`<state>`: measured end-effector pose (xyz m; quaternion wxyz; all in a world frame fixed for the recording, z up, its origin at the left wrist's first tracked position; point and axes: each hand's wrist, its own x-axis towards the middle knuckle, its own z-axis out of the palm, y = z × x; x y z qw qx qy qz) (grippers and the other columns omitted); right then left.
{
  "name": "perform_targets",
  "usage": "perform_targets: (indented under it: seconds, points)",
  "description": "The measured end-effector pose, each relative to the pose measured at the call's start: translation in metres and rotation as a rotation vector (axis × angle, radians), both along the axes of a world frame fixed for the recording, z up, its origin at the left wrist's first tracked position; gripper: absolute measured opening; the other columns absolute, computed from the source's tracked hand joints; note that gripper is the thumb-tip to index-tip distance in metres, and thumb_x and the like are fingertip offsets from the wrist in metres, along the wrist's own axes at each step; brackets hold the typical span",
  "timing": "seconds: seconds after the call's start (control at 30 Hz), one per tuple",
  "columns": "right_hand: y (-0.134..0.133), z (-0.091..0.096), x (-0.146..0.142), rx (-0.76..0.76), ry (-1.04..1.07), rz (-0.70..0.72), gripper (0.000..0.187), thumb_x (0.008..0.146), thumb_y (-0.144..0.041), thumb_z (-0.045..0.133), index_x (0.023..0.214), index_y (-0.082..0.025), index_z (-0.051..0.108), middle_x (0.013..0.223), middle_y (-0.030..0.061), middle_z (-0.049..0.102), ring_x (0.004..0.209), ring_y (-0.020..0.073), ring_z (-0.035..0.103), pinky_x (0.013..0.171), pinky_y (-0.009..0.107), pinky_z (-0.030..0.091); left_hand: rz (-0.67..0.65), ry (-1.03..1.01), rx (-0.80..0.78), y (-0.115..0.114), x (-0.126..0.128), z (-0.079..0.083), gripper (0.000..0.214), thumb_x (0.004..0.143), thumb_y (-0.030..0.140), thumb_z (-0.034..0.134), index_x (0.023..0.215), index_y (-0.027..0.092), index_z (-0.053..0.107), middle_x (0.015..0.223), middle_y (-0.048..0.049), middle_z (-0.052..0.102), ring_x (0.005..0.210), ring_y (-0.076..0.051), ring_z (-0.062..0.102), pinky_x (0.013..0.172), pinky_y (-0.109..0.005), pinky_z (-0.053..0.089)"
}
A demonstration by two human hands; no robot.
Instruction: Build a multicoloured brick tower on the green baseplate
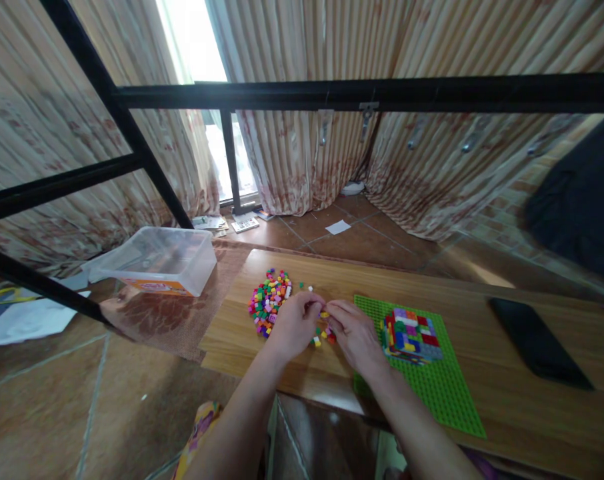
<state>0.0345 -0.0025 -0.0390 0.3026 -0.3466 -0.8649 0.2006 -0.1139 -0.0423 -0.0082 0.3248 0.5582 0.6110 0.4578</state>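
My left hand (pixel 297 323) is closed in a pinch over the table, beside a pile of small colourful toy bricks (pixel 268 303). Whatever lies between its fingertips is hidden. Close by on the right, my right hand (pixel 355 333) has its fingers pinched around a small yellow toy brick (pixel 325 314). The two sets of fingertips nearly meet. Below them a few loose toy bricks (pixel 317 341) lie on the wood. To the right of my right hand, a block built of many-coloured bricks (pixel 412 335) stands on a green studded baseplate (pixel 452 393).
The wooden table (pixel 487 393) also carries a black phone-like slab (pixel 537 343) at the right. A clear plastic bin (pixel 192 270) stands on the floor mat at left. Black metal bars (pixel 282 97) cross in front of patterned curtains (pixel 292 160).
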Motion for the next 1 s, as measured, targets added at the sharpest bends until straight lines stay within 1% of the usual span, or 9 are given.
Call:
perform_targets:
  seconds: [0.1,0.2,0.37,0.47,0.63,0.73,0.8,0.9,1.0]
  points:
    - [-0.001,0.005,0.003,-0.051,0.051,0.020,0.024,0.093,-0.019,0.046,0.101,-0.022,0.069,0.102,0.0072,0.069,0.095,0.0202,0.062,0.084,0.032,0.048,-0.009,-0.159,-0.018,0.002,0.002,0.004,0.020,0.080,0.017,0.052,0.076,0.016,0.072,0.073,-0.0019,0.066,0.073,-0.014,0.058,0.070,-0.023,0.044]
    - [-0.002,0.015,0.006,-0.169,0.102,0.053,0.022,0.093,-0.023,0.048,0.099,-0.023,0.069,0.097,0.0050,0.070,0.090,0.0187,0.063,0.081,0.031,0.048,-0.011,-0.327,-0.078,0.002,0.002,0.009,0.016,0.077,0.025,0.058,0.071,0.015,0.070,0.066,-0.0013,0.062,0.066,-0.012,0.054,0.063,-0.022,0.043]
    - [-0.005,0.028,0.014,-0.407,0.167,0.182,0.017,0.090,-0.030,0.055,0.083,-0.020,0.067,0.079,0.0000,0.063,0.074,0.0146,0.057,0.068,0.024,0.044,-0.082,-0.623,-0.260,-0.006,-0.004,0.021,0.032,0.063,0.043,0.075,0.070,0.013,0.069,0.061,-0.0008,0.057,0.053,-0.008,0.049,0.049,-0.019,0.036]
    - [-0.005,0.031,0.020,-0.478,0.160,0.258,0.023,0.091,-0.033,0.055,0.076,-0.019,0.064,0.075,-0.0013,0.059,0.072,0.0136,0.053,0.066,0.023,0.041,-0.135,-0.758,-0.344,-0.008,-0.006,0.024,0.037,0.054,0.042,0.083,0.068,0.010,0.069,0.058,-0.0002,0.054,0.048,-0.005,0.042,0.042,-0.017,0.026]
    - [-0.003,0.032,0.025,-0.613,0.180,0.310,0.021,0.091,-0.034,0.055,0.085,-0.019,0.068,0.081,-0.0006,0.062,0.079,0.0151,0.054,0.072,0.025,0.042,-0.150,-0.885,-0.390,-0.006,-0.002,0.022,0.037,0.052,0.037,0.087,0.066,0.008,0.069,0.054,0.0019,0.050,0.044,-0.002,0.035,0.039,-0.017,0.016]
    - [-0.005,0.030,0.023,-0.707,0.192,0.350,0.023,0.091,-0.035,0.054,0.089,-0.018,0.068,0.080,-0.0005,0.063,0.078,0.0153,0.055,0.071,0.025,0.042,-0.119,-0.933,-0.361,-0.005,0.000,0.022,0.035,0.055,0.036,0.087,0.064,0.008,0.067,0.050,0.0049,0.045,0.042,-0.001,0.030,0.038,-0.017,0.017]
    - [-0.008,0.028,0.021,-0.727,0.186,0.356,0.023,0.091,-0.036,0.055,0.086,-0.018,0.068,0.078,-0.0009,0.062,0.074,0.0145,0.054,0.068,0.024,0.041,-0.072,-0.963,-0.327,-0.004,0.000,0.022,0.035,0.054,0.035,0.087,0.066,0.009,0.068,0.053,0.0055,0.046,0.042,0.000,0.028,0.038,-0.015,0.018]
    - [-0.010,0.023,0.017,-0.725,0.211,0.332,0.024,0.088,-0.037,0.058,0.079,-0.017,0.068,0.076,-0.0010,0.063,0.073,0.0140,0.055,0.067,0.024,0.042,0.022,-0.995,-0.292,-0.002,-0.001,0.021,0.032,0.056,0.030,0.086,0.073,0.009,0.069,0.059,0.0043,0.051,0.045,0.000,0.037,0.040,-0.013,0.026]
    - [-0.009,0.021,0.016,-0.767,0.329,0.290,0.020,0.086,-0.036,0.061,0.086,-0.017,0.069,0.080,0.0000,0.066,0.075,0.0142,0.058,0.068,0.025,0.044,0.122,-1.015,-0.281,0.000,-0.003,0.019,0.019,0.066,0.024,0.079,0.076,0.010,0.069,0.062,0.0023,0.055,0.049,-0.003,0.047,0.043,-0.013,0.034]
